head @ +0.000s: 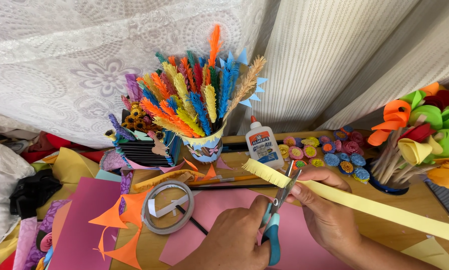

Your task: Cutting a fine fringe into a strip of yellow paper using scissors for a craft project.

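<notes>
Left hand (234,235): I grip scissors (277,210), blades parted.
Right hand (324,205): pinches yellow strip (374,207), running toward 4 o'clock.
Strip: light, floppy; hold beside the cut.

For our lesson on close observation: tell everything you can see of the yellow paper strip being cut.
The strip is a long, flat band of pale yellow paper. It runs slantwise from the lower right edge of the view up to the middle, above a wooden table. Its far end is already snipped into a fine fringe along one edge. The right hand pinches it near the fringe, fingers on top. The open blades of blue-handled scissors, held by the left hand, straddle it there.
</notes>
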